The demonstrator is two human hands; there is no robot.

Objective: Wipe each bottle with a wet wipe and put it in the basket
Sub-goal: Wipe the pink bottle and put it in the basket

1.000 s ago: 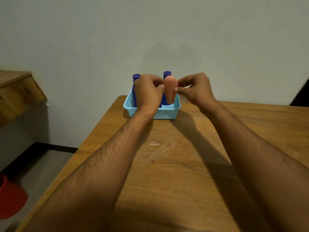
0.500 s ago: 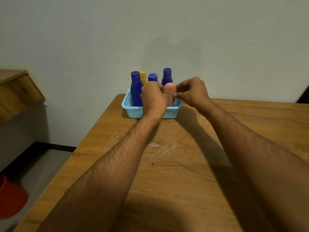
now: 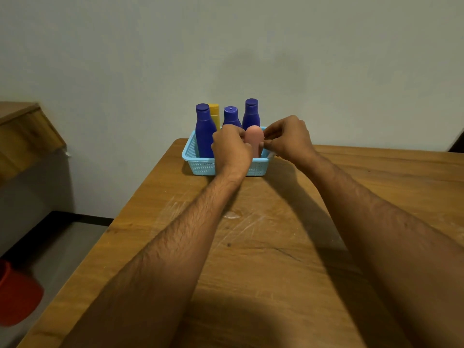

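A light blue plastic basket (image 3: pixel 200 165) stands at the table's far left corner. Three dark blue bottles (image 3: pixel 204 133) (image 3: pixel 231 118) (image 3: pixel 251 113) and a yellow bottle (image 3: pixel 215 114) stand upright in it. A pink bottle (image 3: pixel 254 138) stands upright at the basket's front right, its lower part inside the rim. My left hand (image 3: pixel 232 148) grips the pink bottle's left side with curled fingers. My right hand (image 3: pixel 288 139) pinches its right side. A small whitish scrap (image 3: pixel 271 154) shows under my right hand; I cannot tell what it is.
The wooden table (image 3: pixel 276 247) is scratched, with a small wet spot (image 3: pixel 231 215) in the middle. Its left edge drops to the floor, where a red tub (image 3: pixel 17 295) sits. A wooden ledge (image 3: pixel 22 131) juts out at left. A wall rises right behind the basket.
Both hands have lowered the pink bottle down into the basket's front right. The blue and yellow bottles behind, earlier partly hidden by my hands, now show.
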